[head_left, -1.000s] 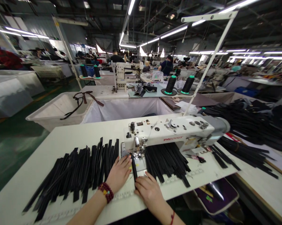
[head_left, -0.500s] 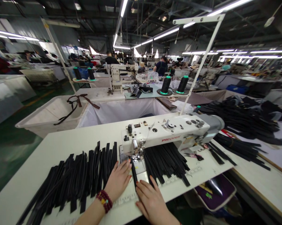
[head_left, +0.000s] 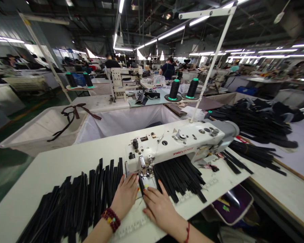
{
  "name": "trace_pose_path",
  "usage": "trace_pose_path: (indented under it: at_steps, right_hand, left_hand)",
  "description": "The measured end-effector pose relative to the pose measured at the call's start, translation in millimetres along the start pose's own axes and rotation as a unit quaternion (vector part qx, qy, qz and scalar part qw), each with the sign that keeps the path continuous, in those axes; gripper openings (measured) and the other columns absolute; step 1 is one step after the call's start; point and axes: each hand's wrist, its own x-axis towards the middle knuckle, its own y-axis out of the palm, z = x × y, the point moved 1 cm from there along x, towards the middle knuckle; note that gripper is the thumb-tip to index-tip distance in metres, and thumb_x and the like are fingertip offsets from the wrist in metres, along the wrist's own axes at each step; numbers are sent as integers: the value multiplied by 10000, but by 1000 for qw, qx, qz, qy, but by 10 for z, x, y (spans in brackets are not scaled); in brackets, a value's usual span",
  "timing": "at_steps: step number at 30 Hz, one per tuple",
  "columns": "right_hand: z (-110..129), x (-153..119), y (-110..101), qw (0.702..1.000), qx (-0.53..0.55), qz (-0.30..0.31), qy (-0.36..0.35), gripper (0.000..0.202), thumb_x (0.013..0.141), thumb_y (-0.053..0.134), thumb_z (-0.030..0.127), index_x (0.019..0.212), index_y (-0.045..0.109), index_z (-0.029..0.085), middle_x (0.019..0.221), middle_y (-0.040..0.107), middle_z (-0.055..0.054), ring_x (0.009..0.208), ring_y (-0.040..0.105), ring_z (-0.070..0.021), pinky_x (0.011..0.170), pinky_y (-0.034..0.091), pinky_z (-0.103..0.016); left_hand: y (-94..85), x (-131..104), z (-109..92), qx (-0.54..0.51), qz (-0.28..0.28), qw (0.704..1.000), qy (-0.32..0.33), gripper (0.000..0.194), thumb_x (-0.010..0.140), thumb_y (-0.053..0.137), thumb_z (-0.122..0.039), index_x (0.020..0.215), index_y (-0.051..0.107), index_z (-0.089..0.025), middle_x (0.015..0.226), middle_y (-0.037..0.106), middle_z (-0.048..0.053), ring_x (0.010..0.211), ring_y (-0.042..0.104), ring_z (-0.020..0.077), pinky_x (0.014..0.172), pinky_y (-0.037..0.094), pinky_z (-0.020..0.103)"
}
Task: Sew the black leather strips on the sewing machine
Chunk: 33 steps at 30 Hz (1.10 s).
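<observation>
A narrow black fabric strip [head_left: 141,185] lies on the bed of a white sewing machine [head_left: 167,143], its far end at the presser foot [head_left: 147,171]. My left hand [head_left: 126,193] rests flat along the strip's left side, fingers stretched towards the foot. My right hand [head_left: 159,204] lies over the strip's near end with its fingers apart and fingertips on it. Left of my left hand, many similar strips [head_left: 91,194] lie in a row. Another batch of strips [head_left: 181,179] fans out under the machine arm. The needle point is too small to make out.
Small scissors [head_left: 210,167] lie right of the machine. A pale bin [head_left: 43,130] stands behind the table at left. Thread cones [head_left: 192,88] rise behind the machine. Black pieces [head_left: 258,121] are heaped at right. A person [head_left: 168,69] is further back.
The strip has moved forward under the presser foot, so less of it shows in front. My right hand has come forward with it, closer to my left hand. The view has shifted slightly.
</observation>
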Motion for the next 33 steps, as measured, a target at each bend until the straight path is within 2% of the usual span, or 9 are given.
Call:
trace_pose_path:
  at_steps: [5,9,12,17,22,26,29,33]
  right_hand:
    - [-48,181,-8,1000,-20,0,-11,308,929,670,333,1196,648,180,1182,692,-68,1161,581,-232,1225,105,-536]
    - [-110,303,36,999,-38,-15,-17,244,950,635,270,1176,654,183,1167,692,-75,1133,585,-229,1218,128,-539]
    - [-151,374,84,997,-71,-13,-22,214,961,591,188,1166,654,180,1158,684,-85,1111,587,-227,1196,191,-535]
    - [-176,496,157,992,-124,6,6,204,951,570,126,1133,651,170,1110,676,-101,1044,597,-252,1062,355,-497]
    - [-165,598,197,992,-127,2,24,197,939,557,78,1099,646,149,1035,675,-100,976,600,-246,952,391,-440]
    - [-82,468,103,991,-121,-7,47,185,924,558,78,1069,636,164,973,652,-84,922,579,-234,912,378,-421]
    - [46,208,13,993,-107,-13,55,246,887,593,102,1119,616,178,918,625,-55,862,557,-218,898,375,-408]
    - [192,-162,-20,997,-40,-47,51,300,872,589,133,1160,600,218,940,609,-31,878,552,-199,988,341,-420]
  left_hand:
    - [-37,33,15,-8,-1,1000,-5,385,939,434,-174,1281,606,-132,1287,665,149,1247,553,301,1106,365,560]
    - [-83,52,0,-7,5,1000,-9,363,942,437,-170,1255,619,-143,1250,679,137,1224,563,292,1104,369,547]
    - [-104,64,-8,-7,15,1000,-15,352,956,434,-179,1249,623,-134,1254,675,144,1231,560,297,1109,365,553]
    - [-98,63,-6,-7,24,999,-20,355,946,442,-182,1242,629,-125,1280,664,152,1243,555,308,1106,367,570]
    - [-83,56,-20,-11,15,1000,-21,385,947,413,-176,1269,620,-130,1295,660,153,1253,541,307,1106,357,580]
    - [-101,58,-36,-12,16,999,-34,409,957,401,-187,1309,598,-121,1325,643,159,1274,523,311,1112,339,581]
    - [-117,60,-34,-20,26,999,-41,411,972,410,-224,1332,585,-132,1352,629,149,1306,502,299,1129,320,557]
    - [-132,55,-31,-28,26,999,-38,410,973,437,-240,1347,578,-150,1356,629,141,1312,505,295,1140,312,555]
